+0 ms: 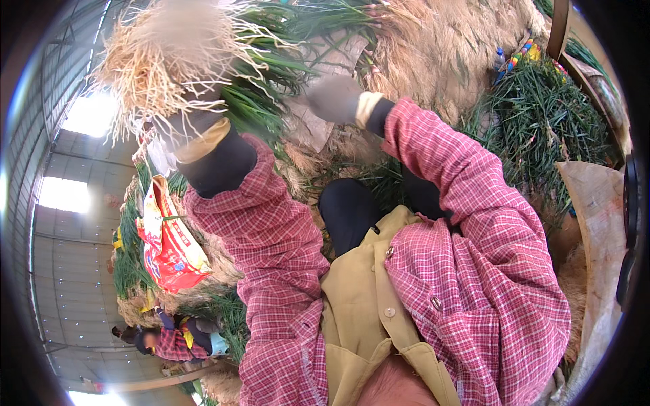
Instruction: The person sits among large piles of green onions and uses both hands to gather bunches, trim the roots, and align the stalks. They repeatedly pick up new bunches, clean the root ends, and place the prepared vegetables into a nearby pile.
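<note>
A bunch of leafy green plants, apparently green onions (167, 66), is held up at the upper left with its pale stringy roots towards me. My left hand (190, 124), in a dark glove with a yellowish cuff, is closed around it, partly hidden by the roots. My right hand (335, 99), gloved too, is blurred over a brownish sheet (332, 61) at upper centre; whether its fingers are closed is unclear. Green leaves (259, 101) spread between the two hands. Beyond my right hand lies a large heap of similar plants, roots outward (431, 56).
A red and white printed bag (175, 243) lies at left. Dark green leaves are heaped at right (548, 111), by a curved brown sheet (591, 243). A blue-capped bottle (500, 58) stands near them. Another person (175, 345) is at lower left, among more plants.
</note>
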Motion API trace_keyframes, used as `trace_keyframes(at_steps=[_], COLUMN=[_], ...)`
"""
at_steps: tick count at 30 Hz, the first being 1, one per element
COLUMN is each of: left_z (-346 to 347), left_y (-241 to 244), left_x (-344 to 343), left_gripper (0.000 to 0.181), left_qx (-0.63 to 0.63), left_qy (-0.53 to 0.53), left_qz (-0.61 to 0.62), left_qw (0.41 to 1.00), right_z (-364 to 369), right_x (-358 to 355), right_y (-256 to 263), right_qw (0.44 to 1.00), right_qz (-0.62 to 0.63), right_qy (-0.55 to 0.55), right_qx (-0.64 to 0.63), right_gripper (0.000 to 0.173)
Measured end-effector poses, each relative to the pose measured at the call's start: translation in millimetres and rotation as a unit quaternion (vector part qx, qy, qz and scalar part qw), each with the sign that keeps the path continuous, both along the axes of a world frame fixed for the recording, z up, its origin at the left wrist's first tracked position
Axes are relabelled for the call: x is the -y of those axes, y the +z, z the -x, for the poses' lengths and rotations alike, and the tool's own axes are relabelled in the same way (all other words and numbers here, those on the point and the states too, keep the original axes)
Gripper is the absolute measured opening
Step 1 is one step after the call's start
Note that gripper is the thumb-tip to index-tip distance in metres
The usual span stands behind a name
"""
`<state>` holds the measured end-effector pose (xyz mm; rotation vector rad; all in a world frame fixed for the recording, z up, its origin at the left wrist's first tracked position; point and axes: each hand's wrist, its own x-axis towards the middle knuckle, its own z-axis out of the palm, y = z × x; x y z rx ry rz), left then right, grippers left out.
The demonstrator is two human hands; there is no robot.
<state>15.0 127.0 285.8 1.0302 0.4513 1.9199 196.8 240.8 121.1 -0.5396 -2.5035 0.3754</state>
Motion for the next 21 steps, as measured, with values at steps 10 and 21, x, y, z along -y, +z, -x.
trace_keyframes(at_steps=[10, 21], left_z=[-20.7, -145.2], left_y=[-78.0, -174.0], left_x=[-9.9, -38.5], left_gripper=[0.066, 0.068], left_qx=[-0.025, -0.288], left_qy=[0.022, 0.054], left_qz=[0.022, -0.069], left_qw=[0.999, 0.954], right_z=[-92.7, -172.8], right_x=[-20.3, 50.2], right_y=[-59.1, 107.1], right_qw=[0.982, 0.893], right_qz=[0.163, -0.163], right_qy=[0.066, -0.097], right_qx=[0.066, -0.408], right_gripper=[0.043, 0.067])
